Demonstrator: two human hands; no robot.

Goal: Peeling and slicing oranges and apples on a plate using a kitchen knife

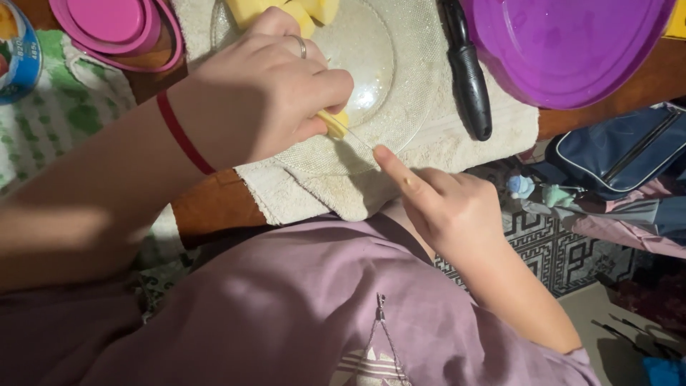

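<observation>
The yellow piece of food (334,123) sits at the near edge of the clear glass plate (371,50), which rests on a beige towel (493,121) on the table (214,204). The left hand (264,89) has its fingers curled tight around it, pinning it down. The right hand (443,204) is mostly closed, its forefinger stretched out along what looks like a thin blade touching the piece; the handle is hidden. This looks like the cutting step: next would come a steady press down with the left fingertips kept clear. More yellow chunks (286,11) lie further back; a black-handled tool (468,68), purple lid (564,43) and pink lids (118,25) sit around
</observation>
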